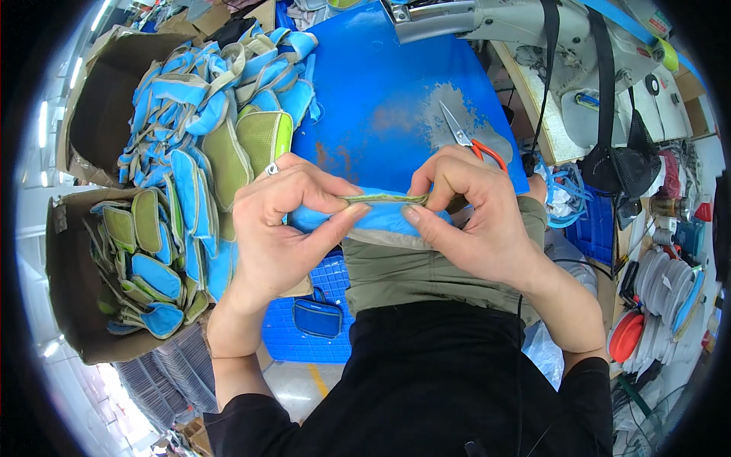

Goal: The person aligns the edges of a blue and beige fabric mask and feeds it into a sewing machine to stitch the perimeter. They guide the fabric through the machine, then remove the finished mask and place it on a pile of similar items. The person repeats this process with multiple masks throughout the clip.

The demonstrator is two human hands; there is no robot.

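Note:
My left hand (289, 213) pinches the left part of a green-edged seam on a light blue fabric piece (381, 221) with grey trim, held just above my lap. My right hand (457, 213) grips the same seam at its right part, thumb against the blue fabric and fingers curled over the top. Orange-handled scissors (487, 152) lie on the blue work surface (358, 84) just beyond my right hand. A heap of blue and green fabric pieces with grey trim (198, 99) lies to the left of my hands.
A box of green and blue pieces (68, 259) stands at lower left, another box (99, 99) above it. A sewing machine (487, 19) with hanging black straps stands at upper right. Spools of tape (647, 297) are at right, a blue crate (304, 343) below.

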